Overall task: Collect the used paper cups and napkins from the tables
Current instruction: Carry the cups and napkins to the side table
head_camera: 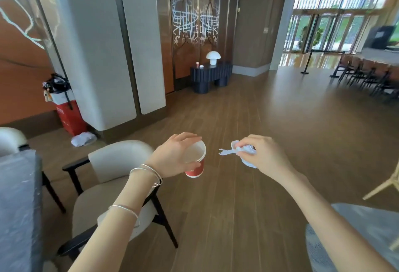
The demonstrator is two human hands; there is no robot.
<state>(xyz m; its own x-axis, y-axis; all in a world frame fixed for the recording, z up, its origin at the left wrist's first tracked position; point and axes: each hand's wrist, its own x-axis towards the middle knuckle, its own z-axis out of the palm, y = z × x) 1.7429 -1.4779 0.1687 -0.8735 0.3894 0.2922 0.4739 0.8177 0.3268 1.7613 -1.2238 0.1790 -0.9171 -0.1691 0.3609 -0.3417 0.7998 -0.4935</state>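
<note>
My left hand holds a red paper cup with a white inside, tilted so its mouth faces right. My right hand grips a crumpled white napkin, a loose strip trailing to the left toward the cup. Both hands hang in the air above the wooden floor, a short gap between cup and napkin. Far off, a dark side table carries another small red cup and a white crumpled napkin beside a white mushroom lamp.
A cream armchair stands lower left by a grey table edge. A second grey tabletop is at lower right. A red bin with bags and a white bag sit by the pillar. Chairs line the far right.
</note>
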